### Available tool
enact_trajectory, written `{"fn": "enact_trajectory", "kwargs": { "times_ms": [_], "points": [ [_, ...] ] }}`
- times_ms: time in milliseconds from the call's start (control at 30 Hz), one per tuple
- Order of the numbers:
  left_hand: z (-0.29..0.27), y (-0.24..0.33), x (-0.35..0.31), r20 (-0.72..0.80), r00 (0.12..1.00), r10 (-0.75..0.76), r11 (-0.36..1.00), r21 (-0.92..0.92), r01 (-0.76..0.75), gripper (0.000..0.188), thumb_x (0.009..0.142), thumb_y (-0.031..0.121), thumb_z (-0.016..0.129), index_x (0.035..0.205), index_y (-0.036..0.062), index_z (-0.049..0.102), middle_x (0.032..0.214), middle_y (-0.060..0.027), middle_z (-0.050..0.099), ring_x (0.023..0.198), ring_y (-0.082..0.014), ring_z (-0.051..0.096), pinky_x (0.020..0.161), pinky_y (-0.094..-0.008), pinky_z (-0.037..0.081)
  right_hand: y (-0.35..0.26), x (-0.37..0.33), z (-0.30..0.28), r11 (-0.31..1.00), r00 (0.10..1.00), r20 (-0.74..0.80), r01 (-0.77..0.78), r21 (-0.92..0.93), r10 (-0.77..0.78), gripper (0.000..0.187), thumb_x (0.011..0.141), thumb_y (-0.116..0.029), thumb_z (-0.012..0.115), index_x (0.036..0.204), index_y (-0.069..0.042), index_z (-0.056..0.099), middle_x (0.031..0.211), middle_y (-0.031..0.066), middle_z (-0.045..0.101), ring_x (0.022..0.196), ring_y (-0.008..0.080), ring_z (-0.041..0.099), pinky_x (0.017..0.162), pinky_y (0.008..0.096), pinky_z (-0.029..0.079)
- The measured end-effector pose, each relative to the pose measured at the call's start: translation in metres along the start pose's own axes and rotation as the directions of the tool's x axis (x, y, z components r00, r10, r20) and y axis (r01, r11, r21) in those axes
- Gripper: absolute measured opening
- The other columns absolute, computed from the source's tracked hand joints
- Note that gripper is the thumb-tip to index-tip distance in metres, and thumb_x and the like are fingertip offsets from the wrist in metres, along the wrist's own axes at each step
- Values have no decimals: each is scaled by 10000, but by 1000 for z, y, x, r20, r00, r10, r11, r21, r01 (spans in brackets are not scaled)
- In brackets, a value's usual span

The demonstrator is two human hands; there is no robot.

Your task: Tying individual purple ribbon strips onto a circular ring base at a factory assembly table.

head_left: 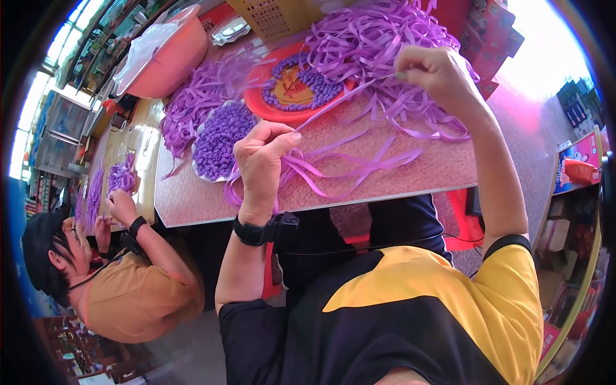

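Note:
A thin purple ribbon point(340, 99) is stretched taut between my two hands, above the near part of the table. My left hand point(260, 157) pinches its lower end between thumb and fingers, and several ribbon strips trail loosely below that hand. My right hand point(428, 72), raised higher and to the right, grips the other end with the fingertips closed. Just left of my left hand is a white-rimmed dish heaped with small purple knotted pieces point(224, 138). Beyond the ribbon, an orange-red plate point(253, 96) carries more such pieces. A large heap of purple ribbons point(366, 38) lies behind my right hand.
Another ribbon pile point(186, 119) lies at the table's left, before a pink basin point(173, 58) lined with white plastic. A yellow perforated basket point(264, 19) stands at the back. At left, a co-worker point(138, 282) handles purple ribbons. The tabletop's front edge point(321, 206) runs before my lap.

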State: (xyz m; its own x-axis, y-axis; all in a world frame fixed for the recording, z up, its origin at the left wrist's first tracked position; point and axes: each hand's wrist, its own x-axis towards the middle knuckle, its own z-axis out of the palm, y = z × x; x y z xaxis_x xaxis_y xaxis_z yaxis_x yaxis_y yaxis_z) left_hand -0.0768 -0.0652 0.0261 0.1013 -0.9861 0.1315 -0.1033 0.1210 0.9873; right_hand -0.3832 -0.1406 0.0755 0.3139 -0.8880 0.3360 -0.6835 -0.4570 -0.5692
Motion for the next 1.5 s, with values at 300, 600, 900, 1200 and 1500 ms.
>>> {"fn": "enact_trajectory", "kwargs": {
  "times_ms": [300, 600, 900, 1200, 1500],
  "points": [
    [-19, -22, -8, -21, 929, 369, 812, 494, -311, 119, 726, 31, 780, 835, 46, 736, 801, -77, 596, 767, -201, 596, 697, -324, 471, -44, 4, 43, 661, 819, 410, -51, 749, -401, 47, 878, -57, 663, 865, -13, 674, 806, 38, 674, 755, 132, 659, 702, 283, 525],
    [-29, -8, -4, 72, 847, 526, 574, 706, -416, 152, 721, 28, 762, 867, 64, 739, 857, -84, 625, 842, -263, 585, 756, -376, 476, 2, 22, 66, 672, 971, 231, -216, 708, 68, 117, 917, -57, 638, 1006, -25, 707, 914, 17, 682, 797, 77, 625, 724, 219, 482],
    [-122, -1, 28, -159, 945, 285, 621, 782, -56, 117, 735, 25, 776, 849, 11, 749, 797, -118, 707, 724, -210, 686, 668, -329, 519, -4, 9, 48, 823, 995, 105, -56, 565, -4, 205, 885, 58, 585, 1032, -14, 708, 888, -34, 631, 823, 33, 544, 751, 189, 430],
    [-135, -21, 8, -172, 944, 282, 638, 769, -51, 128, 748, 25, 778, 870, 11, 742, 825, -93, 686, 693, -180, 654, 665, -318, 518, -21, -2, 61, 867, 987, 21, 132, 480, -162, 144, 869, 96, 583, 959, 22, 668, 820, 7, 631, 779, 60, 574, 700, 215, 454],
    [-145, -30, 11, -587, 740, 328, 870, 493, 5, 398, 963, 193, 660, 1264, -65, 624, 1159, -134, 642, 1108, -195, 590, 974, -316, 452, -20, -3, 63, 910, 977, 141, 94, 403, -163, 92, 865, 77, 635, 948, 37, 636, 851, 3, 580, 788, 60, 533, 711, 207, 430]
  ]
}}
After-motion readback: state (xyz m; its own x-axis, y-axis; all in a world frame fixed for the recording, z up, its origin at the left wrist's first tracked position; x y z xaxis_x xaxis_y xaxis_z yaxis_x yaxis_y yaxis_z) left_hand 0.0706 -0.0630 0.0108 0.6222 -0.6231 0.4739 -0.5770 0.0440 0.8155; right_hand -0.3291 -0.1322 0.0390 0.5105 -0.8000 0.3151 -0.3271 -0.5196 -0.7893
